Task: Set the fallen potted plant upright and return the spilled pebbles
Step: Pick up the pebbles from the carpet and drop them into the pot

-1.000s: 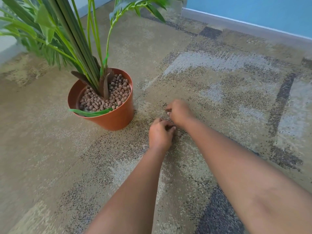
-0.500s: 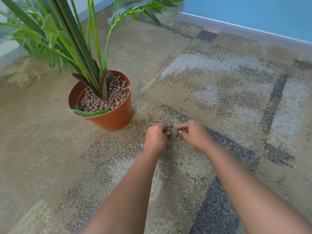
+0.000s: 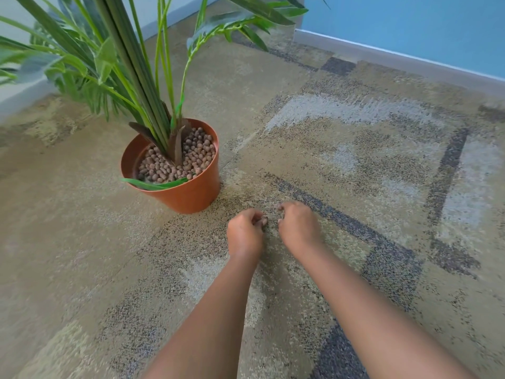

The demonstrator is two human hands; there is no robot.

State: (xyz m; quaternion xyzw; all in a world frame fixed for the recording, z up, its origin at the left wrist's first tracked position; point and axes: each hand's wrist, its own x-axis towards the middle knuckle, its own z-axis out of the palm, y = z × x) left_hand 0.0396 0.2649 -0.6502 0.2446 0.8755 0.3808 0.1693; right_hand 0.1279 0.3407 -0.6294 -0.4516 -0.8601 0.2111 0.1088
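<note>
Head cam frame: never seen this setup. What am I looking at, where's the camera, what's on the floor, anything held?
There is no robot here. A person wears one wide-angle camera on the head, so the view looks forward and down along both bare forearms. The left hand and the right hand are low on the patterned carpet, close together, with fingers curled as if pinching up something small. Whether either holds a pebble cannot be seen; the fingers hide it.

To the left stands an orange pot, upright, with a green plant growing out of it and brown pebbles filling it around the stems. No loose pebbles can be made out on the carpet. A blue wall runs behind.
</note>
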